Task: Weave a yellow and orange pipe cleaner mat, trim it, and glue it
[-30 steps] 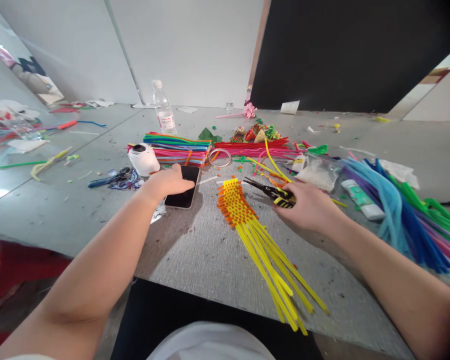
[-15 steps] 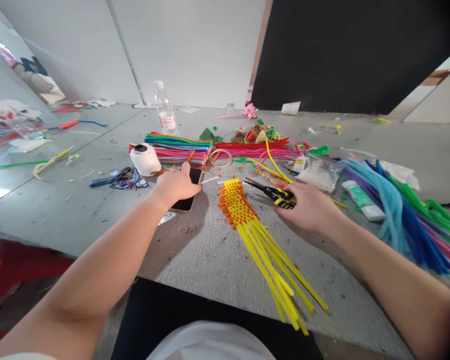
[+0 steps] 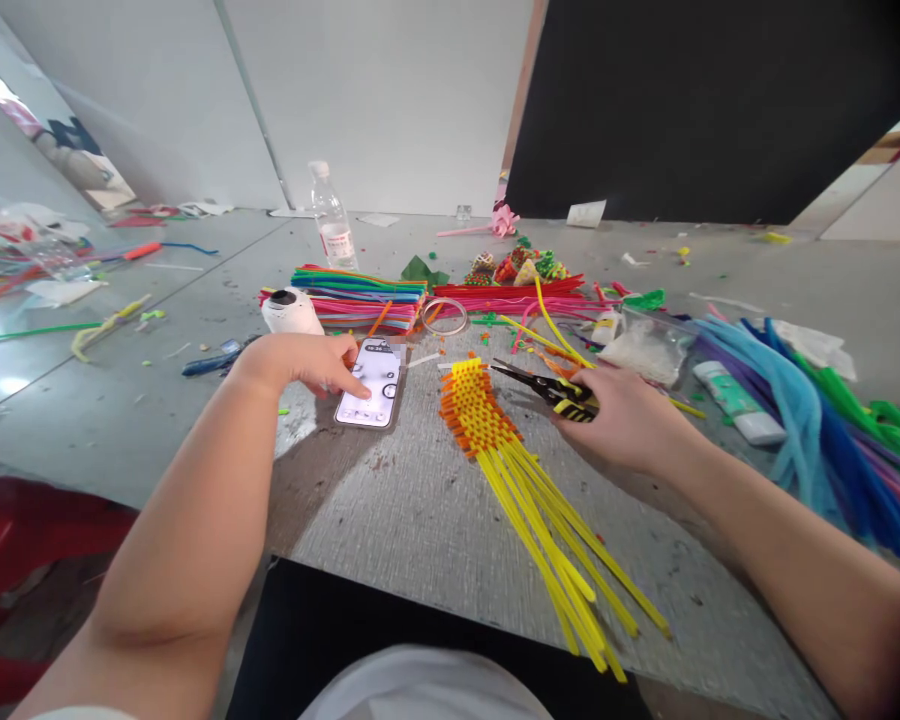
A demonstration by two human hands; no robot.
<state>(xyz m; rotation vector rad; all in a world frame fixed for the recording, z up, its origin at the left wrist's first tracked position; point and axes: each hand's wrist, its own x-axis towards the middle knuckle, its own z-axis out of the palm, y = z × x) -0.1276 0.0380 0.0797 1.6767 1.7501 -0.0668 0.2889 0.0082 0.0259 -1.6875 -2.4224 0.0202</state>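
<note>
grey table (image 3: 390,520) | one phone (image 3: 371,383) under left hand (image 3: 292,360) | one pliers (image 3: 551,388) in right hand (image 3: 626,415)

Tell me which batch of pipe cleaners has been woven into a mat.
The yellow bunch in front of the person, crossed with short orange pieces at its far end, between the phone and the right hand. The other bundles lie loose, unwoven.

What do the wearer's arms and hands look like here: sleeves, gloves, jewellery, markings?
Both forearms are bare up to the frame edge, no sleeve cuffs showing. The left hand and right hand have no gloves, and no watch, bracelet, ring or marking shows on them. Nails are too small to judge. Only white cloth shows at the bottom edge, at the torso.
</note>
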